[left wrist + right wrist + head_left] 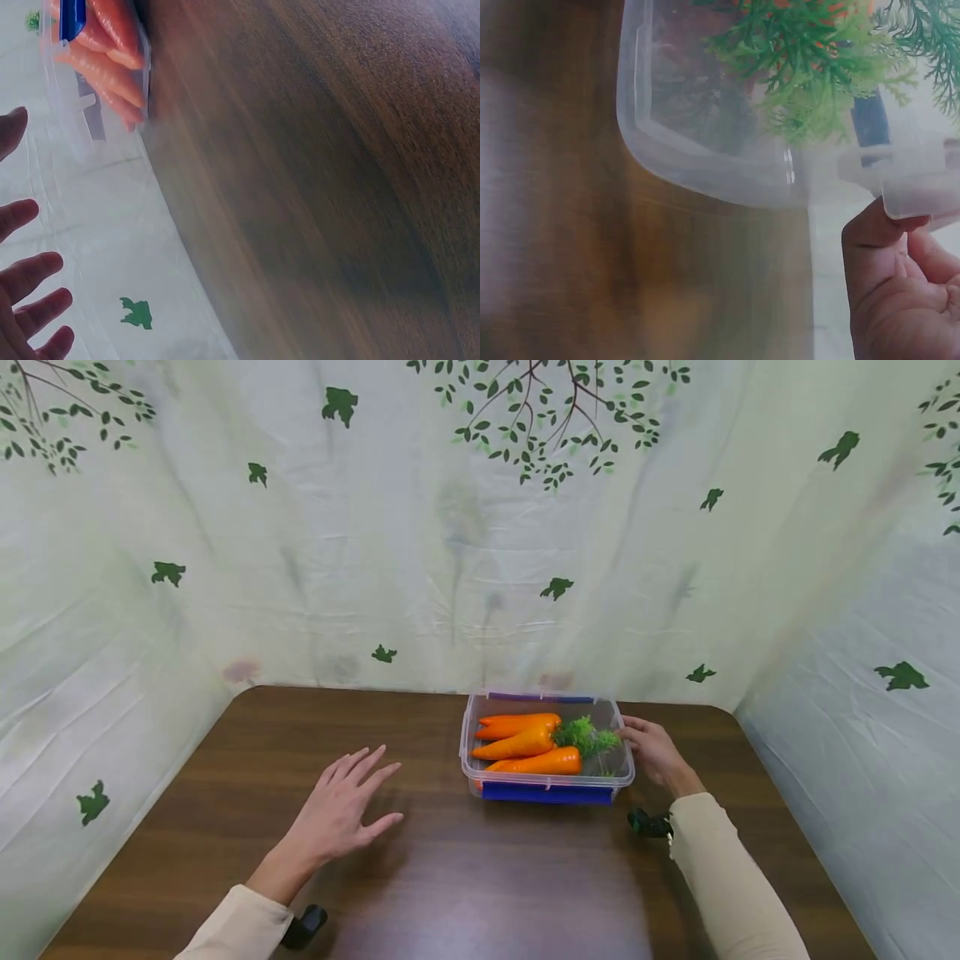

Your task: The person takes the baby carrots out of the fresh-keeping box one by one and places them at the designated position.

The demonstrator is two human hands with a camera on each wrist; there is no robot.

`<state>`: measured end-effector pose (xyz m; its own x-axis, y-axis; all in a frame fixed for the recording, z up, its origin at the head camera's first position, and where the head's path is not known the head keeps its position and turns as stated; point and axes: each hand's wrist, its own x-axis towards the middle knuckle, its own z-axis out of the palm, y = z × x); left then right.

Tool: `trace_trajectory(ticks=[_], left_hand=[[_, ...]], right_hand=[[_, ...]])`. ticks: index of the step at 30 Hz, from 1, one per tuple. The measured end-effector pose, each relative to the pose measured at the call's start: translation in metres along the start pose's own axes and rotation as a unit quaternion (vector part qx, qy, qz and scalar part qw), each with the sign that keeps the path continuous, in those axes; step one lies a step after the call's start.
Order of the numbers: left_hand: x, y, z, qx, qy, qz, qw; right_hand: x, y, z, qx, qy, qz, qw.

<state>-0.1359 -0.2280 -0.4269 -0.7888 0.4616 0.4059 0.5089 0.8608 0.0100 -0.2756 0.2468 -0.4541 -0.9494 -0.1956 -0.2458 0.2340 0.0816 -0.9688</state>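
Clock hub: middle of the tabletop [510, 877], head view.

Left hand [341, 814], 9 to 10 o'clock: fingers straight and spread, thumb apart, holding nothing; well apart from the container. Right hand [652, 750], about 2 o'clock: fingers and thumb curled, pinching the side edge of the clear plastic container [540, 778]. Cream sleeves [738, 881] on both arms; a dark device [303, 927] at each wrist.

Container: about 1 o'clock, near the far edge. Blue strips along its 6 o'clock side [547, 793] and its 12 o'clock side. Inside, at least four orange carrots [521, 744], tips toward 9 o'clock, feathery greenery [585, 737] toward 3 o'clock, close to the right hand.

Tabletop: dark brown, wood-grain streaks running mostly side to side; far corners rounded, at 10 and 2 o'clock. Pale sheen toward 6 o'clock; soft shadows beside both hands.

Room: whitish curtain [360, 543] behind the far edge and along both sides, at 9, 12 and 3 o'clock. Shallow creases and folds throughout. Dark green leaf prints [557, 587] scattered over it; leafy branch prints [531, 377] along the top at 11, 12 and 2 o'clock. Faint pinkish blotch [242, 671] just beyond the tabletop's far left corner, about 10 o'clock.
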Motion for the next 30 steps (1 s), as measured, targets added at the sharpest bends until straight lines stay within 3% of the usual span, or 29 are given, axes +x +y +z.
trace_trajectory(ticks=[10, 16, 30], left_hand=[[0.007, 0.0, 0.002, -0.012, -0.028, -0.007, 0.9995], [0.005, 0.001, 0.001, -0.018, -0.045, -0.026, 0.9985], [0.007, -0.002, -0.001, -0.026, -0.029, -0.02, 0.9991]], right_hand=[[-0.035, 0.019, 0.006, 0.062, -0.045, -0.001, 0.9971], [-0.053, 0.027, 0.016, 0.111, -0.032, 0.014, 0.9932], [-0.097, 0.047, 0.032, 0.171, -0.031, -0.027, 0.9845]])
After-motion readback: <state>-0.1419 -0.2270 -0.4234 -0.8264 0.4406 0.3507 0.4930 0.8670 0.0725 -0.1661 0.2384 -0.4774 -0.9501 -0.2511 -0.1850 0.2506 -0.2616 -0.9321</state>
